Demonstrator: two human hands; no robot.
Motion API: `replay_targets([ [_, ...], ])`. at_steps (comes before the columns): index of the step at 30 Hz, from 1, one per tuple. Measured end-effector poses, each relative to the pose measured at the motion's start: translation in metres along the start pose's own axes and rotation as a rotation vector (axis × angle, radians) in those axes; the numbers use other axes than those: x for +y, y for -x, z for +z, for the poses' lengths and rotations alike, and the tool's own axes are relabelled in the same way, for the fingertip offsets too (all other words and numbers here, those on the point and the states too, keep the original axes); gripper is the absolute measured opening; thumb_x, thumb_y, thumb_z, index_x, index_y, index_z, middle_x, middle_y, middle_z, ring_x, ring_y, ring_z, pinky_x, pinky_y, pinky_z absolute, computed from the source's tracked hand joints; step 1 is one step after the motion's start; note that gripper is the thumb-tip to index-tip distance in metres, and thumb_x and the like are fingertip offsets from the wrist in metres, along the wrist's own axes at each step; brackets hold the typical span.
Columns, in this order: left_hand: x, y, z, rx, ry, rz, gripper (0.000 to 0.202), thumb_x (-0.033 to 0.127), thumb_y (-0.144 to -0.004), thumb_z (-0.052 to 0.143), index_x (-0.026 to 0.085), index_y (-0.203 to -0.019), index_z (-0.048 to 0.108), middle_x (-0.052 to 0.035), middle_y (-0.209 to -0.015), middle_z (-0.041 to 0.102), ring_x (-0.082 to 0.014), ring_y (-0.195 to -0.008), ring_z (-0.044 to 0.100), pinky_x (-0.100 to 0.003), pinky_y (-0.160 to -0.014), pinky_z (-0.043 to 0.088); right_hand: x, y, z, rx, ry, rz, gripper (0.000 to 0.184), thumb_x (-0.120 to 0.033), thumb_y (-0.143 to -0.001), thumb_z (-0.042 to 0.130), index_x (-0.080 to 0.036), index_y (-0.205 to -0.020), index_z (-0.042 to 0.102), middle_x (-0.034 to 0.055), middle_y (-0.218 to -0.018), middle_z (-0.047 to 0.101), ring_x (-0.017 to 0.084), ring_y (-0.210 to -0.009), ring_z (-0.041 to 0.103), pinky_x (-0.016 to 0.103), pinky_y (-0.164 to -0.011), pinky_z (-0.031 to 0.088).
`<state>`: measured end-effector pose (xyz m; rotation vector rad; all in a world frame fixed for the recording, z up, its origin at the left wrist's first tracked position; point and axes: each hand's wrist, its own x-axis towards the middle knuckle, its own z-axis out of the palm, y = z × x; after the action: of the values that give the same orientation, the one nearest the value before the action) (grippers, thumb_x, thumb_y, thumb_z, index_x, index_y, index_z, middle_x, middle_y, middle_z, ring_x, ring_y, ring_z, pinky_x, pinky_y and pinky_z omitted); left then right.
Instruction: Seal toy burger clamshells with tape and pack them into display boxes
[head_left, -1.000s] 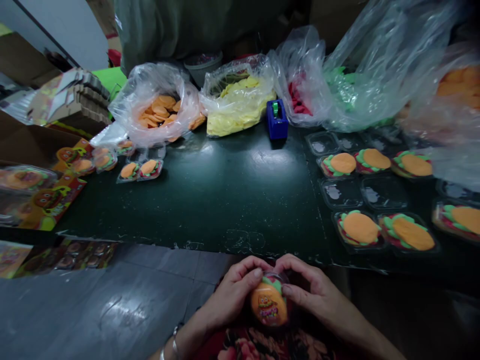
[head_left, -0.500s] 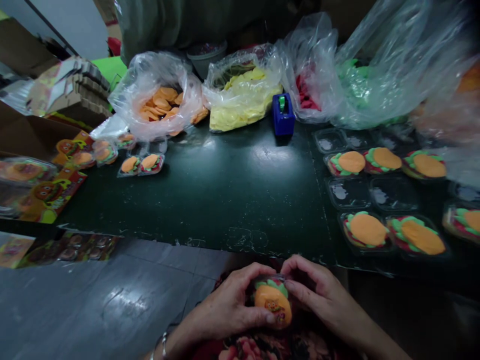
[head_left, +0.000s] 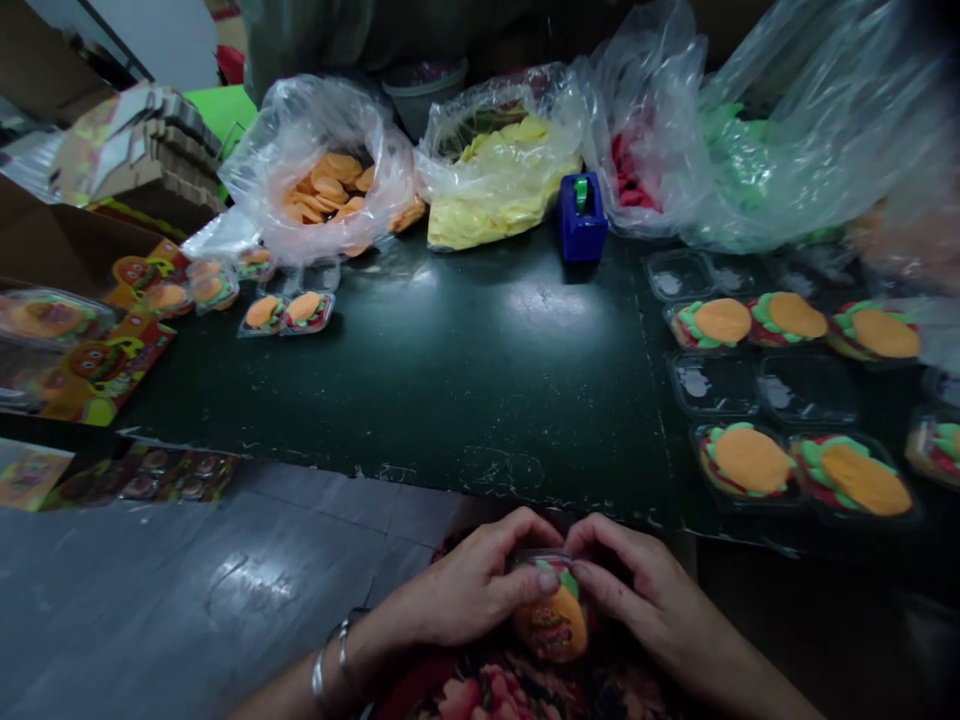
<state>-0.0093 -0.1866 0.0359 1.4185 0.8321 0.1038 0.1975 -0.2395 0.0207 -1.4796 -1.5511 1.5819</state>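
Low over my lap, beyond the table's near edge, both hands are closed round a small clear plastic box with a burger-shaped candy [head_left: 555, 622] in it. A printed picture shows over its orange top, with green at the upper rim. My left hand [head_left: 487, 580] grips the left side, its thumb lying across the box's upper part. On the other side my right hand [head_left: 637, 580] has its thumb and fingers on the upper right edge. The fingers beneath the box are hidden.
Open clear boxes with burger candies [head_left: 746, 460] line the table's right. Bags of orange pieces [head_left: 330, 190], yellow pieces [head_left: 502, 210], red pieces [head_left: 636, 170] and green pieces [head_left: 739, 150] stand behind a blue tape dispenser [head_left: 583, 220]. Printed cartons [head_left: 97, 370] lie at left.
My left thumb has moved up from the candy's lower front to the box's upper part. Both hands still hold the box. The view has shifted slightly.
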Motion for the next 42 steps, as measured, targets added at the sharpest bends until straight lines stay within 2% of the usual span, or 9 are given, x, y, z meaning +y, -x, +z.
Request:
replay_targets([
  [4, -0.004, 0.007, 0.000, 0.058, -0.188, 0.112, 0.083, 0.043, -0.069, 0.078, 0.025, -0.140, 0.037, -0.0125, -0.145, 0.040, -0.0318, -0.129, 0.042, -0.046, -0.105, 0.038, 0.001, -0.009, -0.002, 0.125, -0.168, 0.059, 0.025, -0.044, -0.089, 0.051, -0.021, -0.082, 0.057, -0.0010, -0.074, 0.056, 0.015, -0.068, 0.051, 0.026, -0.061, 0.043],
  [6, -0.005, 0.003, -0.006, 0.131, -0.369, 0.211, 0.090, 0.040, -0.069, 0.078, 0.025, -0.144, 0.031, -0.0146, -0.152, 0.029, -0.0334, -0.137, 0.030, -0.051, -0.111, 0.029, -0.002, -0.025, -0.005, 0.199, -0.249, 0.060, 0.026, -0.046, -0.086, 0.055, -0.020, -0.081, 0.058, -0.0010, -0.073, 0.056, 0.015, -0.067, 0.051, 0.026, -0.060, 0.044],
  [10, -0.001, -0.023, -0.033, 0.311, -0.645, 0.334, 0.078, 0.028, -0.068, 0.078, 0.021, -0.136, 0.040, -0.0149, -0.140, 0.044, -0.0319, -0.132, 0.034, -0.052, -0.113, 0.023, -0.012, -0.069, -0.015, 0.266, -0.385, -0.014, 0.026, -0.045, -0.078, 0.064, -0.019, -0.080, 0.060, -0.0019, -0.070, 0.058, 0.015, -0.066, 0.054, 0.028, -0.064, 0.047],
  [14, 0.006, -0.043, -0.062, 0.398, -0.576, 0.230, 0.065, 0.032, -0.065, 0.080, 0.020, -0.122, 0.051, -0.0104, -0.121, 0.056, -0.0282, -0.112, 0.050, -0.045, -0.099, 0.041, -0.013, -0.087, -0.023, 0.299, -0.451, -0.055, 0.033, -0.041, -0.070, 0.070, -0.018, -0.092, 0.061, 0.0012, -0.083, 0.064, 0.017, -0.074, 0.061, 0.031, -0.070, 0.050],
  [20, 0.005, -0.045, -0.071, 0.399, -0.446, 0.157, 0.064, 0.042, -0.069, 0.076, 0.019, -0.124, 0.051, -0.0104, -0.120, 0.056, -0.0264, -0.108, 0.054, -0.041, -0.095, 0.043, -0.004, -0.067, -0.011, 0.155, -0.537, -0.010, 0.028, -0.043, -0.078, 0.066, -0.017, -0.087, 0.062, -0.0013, -0.064, 0.063, 0.013, -0.060, 0.058, 0.027, -0.061, 0.046],
  [29, 0.016, -0.046, -0.065, 0.419, -0.297, 0.073, 0.061, 0.039, -0.070, 0.077, 0.020, -0.122, 0.052, -0.0088, -0.116, 0.060, -0.0256, -0.103, 0.057, -0.040, -0.092, 0.045, -0.004, -0.069, 0.001, 0.187, -0.714, -0.092, 0.028, -0.045, -0.082, 0.065, -0.018, -0.078, 0.062, -0.0018, -0.066, 0.060, 0.012, -0.061, 0.055, 0.025, -0.062, 0.045],
  [32, 0.008, -0.045, -0.066, 0.415, -0.309, 0.153, 0.066, 0.040, -0.069, 0.078, 0.022, -0.126, 0.050, -0.0107, -0.126, 0.055, -0.0281, -0.113, 0.054, -0.043, -0.099, 0.042, -0.002, -0.071, -0.006, 0.192, -0.695, -0.115, 0.027, -0.045, -0.084, 0.063, -0.018, -0.081, 0.064, -0.0008, -0.069, 0.062, 0.013, -0.064, 0.056, 0.026, -0.063, 0.047],
  [37, -0.009, -0.049, -0.067, 0.390, -0.423, 0.334, 0.075, 0.037, -0.068, 0.080, 0.024, -0.133, 0.044, -0.0147, -0.139, 0.045, -0.0322, -0.130, 0.038, -0.051, -0.109, 0.032, -0.008, -0.083, -0.021, 0.366, -0.668, -0.169, 0.032, -0.043, -0.082, 0.065, -0.023, -0.107, 0.064, 0.0016, -0.092, 0.064, 0.015, -0.076, 0.060, 0.027, -0.070, 0.050],
  [42, -0.015, -0.050, -0.069, 0.354, -0.539, 0.412, 0.077, 0.032, -0.071, 0.079, 0.026, -0.137, 0.040, -0.0147, -0.143, 0.041, -0.0333, -0.135, 0.032, -0.056, -0.111, 0.027, -0.014, -0.095, -0.028, 0.324, -0.660, -0.140, 0.028, -0.044, -0.079, 0.068, -0.019, -0.092, 0.066, -0.0006, -0.077, 0.063, 0.014, -0.067, 0.055, 0.026, -0.064, 0.048],
])
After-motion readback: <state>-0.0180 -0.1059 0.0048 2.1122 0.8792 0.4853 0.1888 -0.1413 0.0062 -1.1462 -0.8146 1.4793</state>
